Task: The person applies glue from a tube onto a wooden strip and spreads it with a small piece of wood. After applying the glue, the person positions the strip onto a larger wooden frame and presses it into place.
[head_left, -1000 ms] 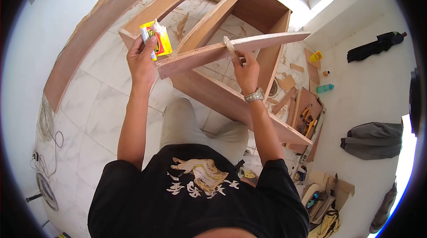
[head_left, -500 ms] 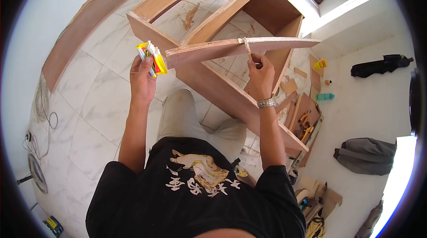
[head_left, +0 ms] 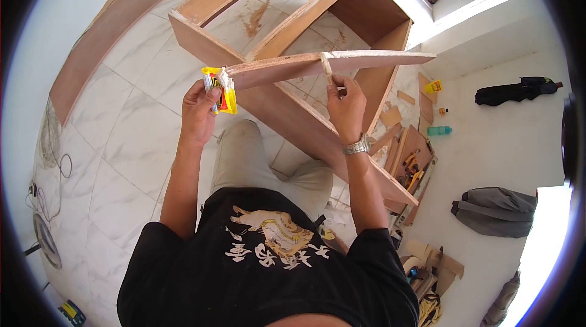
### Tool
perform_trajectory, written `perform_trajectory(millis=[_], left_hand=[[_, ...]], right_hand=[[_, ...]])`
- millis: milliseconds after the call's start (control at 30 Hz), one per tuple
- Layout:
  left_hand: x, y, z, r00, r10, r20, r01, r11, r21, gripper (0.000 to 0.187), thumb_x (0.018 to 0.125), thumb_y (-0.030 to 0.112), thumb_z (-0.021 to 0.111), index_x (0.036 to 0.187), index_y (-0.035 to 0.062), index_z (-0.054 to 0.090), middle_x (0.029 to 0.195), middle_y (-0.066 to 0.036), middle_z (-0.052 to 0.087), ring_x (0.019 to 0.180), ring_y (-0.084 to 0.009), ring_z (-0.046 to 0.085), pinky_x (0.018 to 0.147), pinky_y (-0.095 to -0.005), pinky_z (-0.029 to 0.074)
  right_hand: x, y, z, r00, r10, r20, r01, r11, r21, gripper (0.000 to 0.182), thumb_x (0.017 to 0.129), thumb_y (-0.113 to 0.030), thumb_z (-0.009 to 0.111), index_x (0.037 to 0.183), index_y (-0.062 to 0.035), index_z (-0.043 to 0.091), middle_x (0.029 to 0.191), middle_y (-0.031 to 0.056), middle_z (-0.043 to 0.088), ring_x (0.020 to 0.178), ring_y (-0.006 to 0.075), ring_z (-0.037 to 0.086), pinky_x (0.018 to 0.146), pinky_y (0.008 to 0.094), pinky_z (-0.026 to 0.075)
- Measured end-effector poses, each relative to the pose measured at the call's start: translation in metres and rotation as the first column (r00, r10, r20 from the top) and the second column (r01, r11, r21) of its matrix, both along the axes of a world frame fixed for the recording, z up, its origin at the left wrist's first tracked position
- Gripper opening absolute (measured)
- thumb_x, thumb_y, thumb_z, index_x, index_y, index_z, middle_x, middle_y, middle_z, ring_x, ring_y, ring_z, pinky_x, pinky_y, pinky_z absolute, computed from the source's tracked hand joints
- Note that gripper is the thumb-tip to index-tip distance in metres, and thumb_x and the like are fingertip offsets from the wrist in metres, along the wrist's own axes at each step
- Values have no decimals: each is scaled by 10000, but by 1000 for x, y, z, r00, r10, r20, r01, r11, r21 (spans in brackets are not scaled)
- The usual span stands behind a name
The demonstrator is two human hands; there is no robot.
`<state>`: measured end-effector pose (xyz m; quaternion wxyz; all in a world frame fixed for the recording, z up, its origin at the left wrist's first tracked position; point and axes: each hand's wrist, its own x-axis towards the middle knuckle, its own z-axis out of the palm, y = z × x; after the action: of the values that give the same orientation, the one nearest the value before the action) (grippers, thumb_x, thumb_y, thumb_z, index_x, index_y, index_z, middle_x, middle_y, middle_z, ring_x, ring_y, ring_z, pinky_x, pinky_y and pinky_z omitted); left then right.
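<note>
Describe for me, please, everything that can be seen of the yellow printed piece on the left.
The yellow printed piece looks like thin plastic, perhaps cut from a container, with red, silvery and dark printing. A whitish, paste-like clump clings to its upper part. It stands roughly upright, its silvery strip at the left, held in the left grip, which covers part of its lower left. It is beside the left end of the raised board; whether they touch is unclear.
</note>
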<state>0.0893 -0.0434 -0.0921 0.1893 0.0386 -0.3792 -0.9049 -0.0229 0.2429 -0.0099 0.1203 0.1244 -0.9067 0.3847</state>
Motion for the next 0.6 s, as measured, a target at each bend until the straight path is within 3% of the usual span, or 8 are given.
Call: perform_trajectory(millis=[133, 233, 433, 600], left_hand=[[0, -1, 3, 1000, -3, 4, 3, 1000, -15, 260, 925, 84, 728, 1179, 42, 692, 1076, -37, 729, 952, -106, 674, 859, -274, 544], [-2, -1, 7, 1000, -4, 10, 4, 1000, -22, 270, 925, 80, 727, 1188, 35, 688, 1073, -37, 729, 950, -107, 676, 861, -276, 548], [-4, -1, 8, 1000, 6, 23, -6, 1000, -28, 276, 929, 81, 723, 1198, 31, 686, 1064, -35, 731, 936, -98, 675, 843, -268, 553], [-6, -1, 4, 1000, 4, 20, -4, 1000, -15, 264, 931, 81, 723, 1188, 27, 687, 1060, -37, 731, 931, -99, 677, 838, -273, 553]], right_hand=[[12, -10, 12, 993, 71, -99, -60, 991, 117, 204, 842, -23, 651, 1041, -45, 689, 984, 174, 661, 867, 372, 660, 731, 446, 527], [11, -11, 19, 984, 47, -171, -15, 982, 187, 222, 824, -7, 641, 1036, -58, 679, 993, 164, 653, 900, 386, 643, 749, 468, 523], [-16, 16, 10, 966, -24, -259, 81, 974, 213, 213, 827, -19, 640, 1033, -56, 678, 993, 155, 648, 934, 372, 639, 765, 466, 520], [-29, 33, 19, 978, -32, -207, 78, 973, 219, 214, 841, -43, 650, 1045, -37, 717, 953, 172, 678, 883, 387, 655, 761, 451, 520]])
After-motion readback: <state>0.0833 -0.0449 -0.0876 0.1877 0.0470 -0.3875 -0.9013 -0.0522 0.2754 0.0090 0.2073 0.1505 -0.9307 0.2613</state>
